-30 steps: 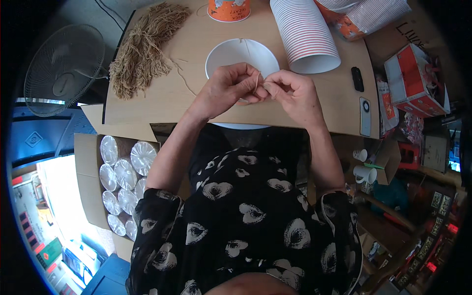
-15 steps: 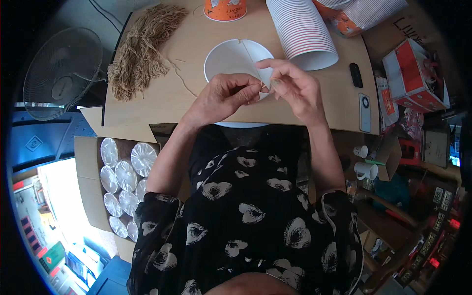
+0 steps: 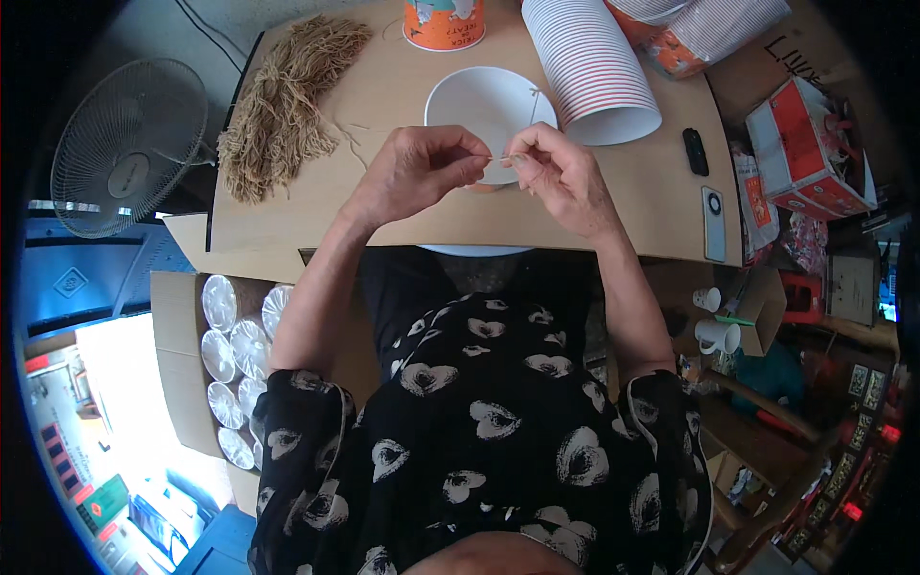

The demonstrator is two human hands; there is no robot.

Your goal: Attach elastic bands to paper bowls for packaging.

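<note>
Between my two hands a short piece of tan paper cord (image 3: 497, 159) is stretched just above the near rim of a white-lined paper bucket (image 3: 470, 96). My left hand (image 3: 422, 174) pinches one end of it between thumb and forefinger. The other end is in the pinch of my right hand (image 3: 567, 182). The bucket lies on the table with its mouth toward me. A bit of the cord also shows at its far right rim. To the left lies a thick bundle of crinkled tan cords (image 3: 287, 105), with loose strands trailing toward my left hand.
A long stack of nested paper buckets (image 3: 596, 72) lies at the back right, beside an orange printed bucket (image 3: 444, 24). On the table's right edge are a phone (image 3: 713, 223) and a black object (image 3: 695, 151). A fan (image 3: 129, 153) and a carton of wrapped goods (image 3: 177, 355) stand left.
My right fingers, loosely spread before, have closed on the cord, and it is now drawn out between my hands. The bucket has shifted right and turned, its far cord end moving right.
</note>
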